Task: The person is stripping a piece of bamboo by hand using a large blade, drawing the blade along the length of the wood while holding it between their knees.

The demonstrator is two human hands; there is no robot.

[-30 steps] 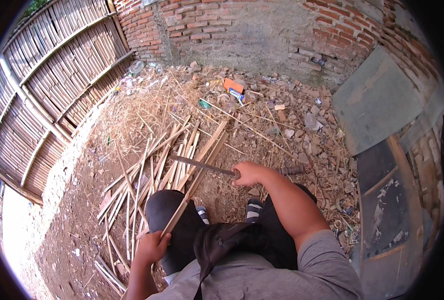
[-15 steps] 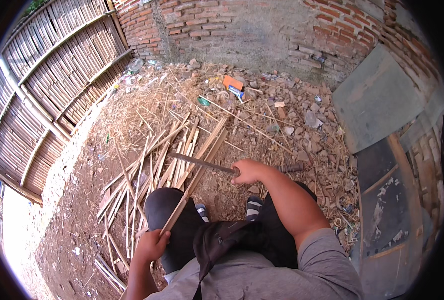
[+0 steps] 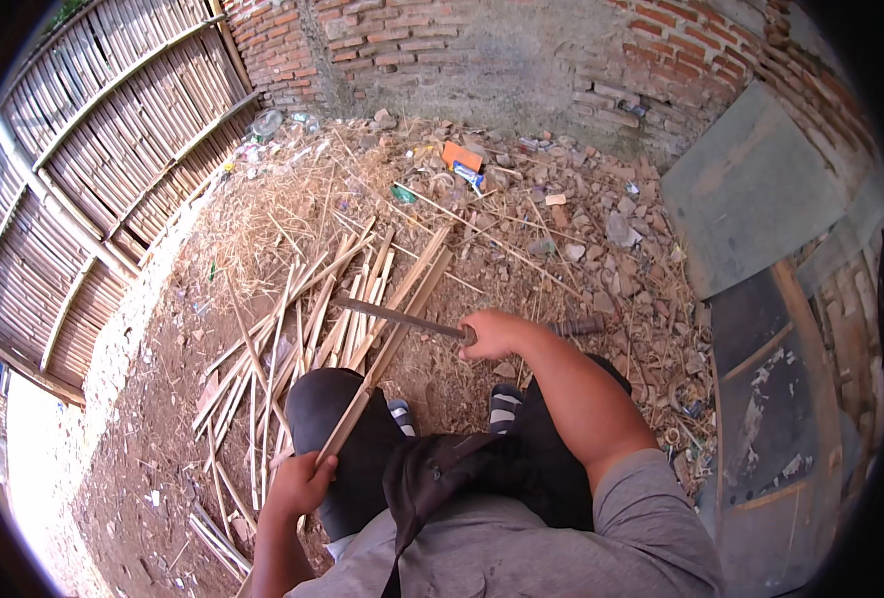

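Note:
My left hand (image 3: 300,483) is closed around the near end of a long split bamboo strip (image 3: 370,391), which slants up and away over my left knee. My right hand (image 3: 489,334) grips one end of a long, dark, narrow machete-like blade (image 3: 402,319). The blade points left and crosses over the strip; whether it touches is unclear. Its handle is hidden in my fist. Under and beyond the blade lies a loose pile of bamboo strips (image 3: 283,364), several of them overlapping.
A dark ribbed cylindrical thing (image 3: 577,326) lies right of my right hand. Rubble and litter (image 3: 611,234) cover the ground ahead. A bamboo fence (image 3: 113,140) stands left, a brick wall (image 3: 502,70) at the back, and grey panels (image 3: 761,189) lean at the right.
The whole picture has shifted up slightly. Both hands keep their grips, and the blade still crosses the bamboo strip in nearly the same place.

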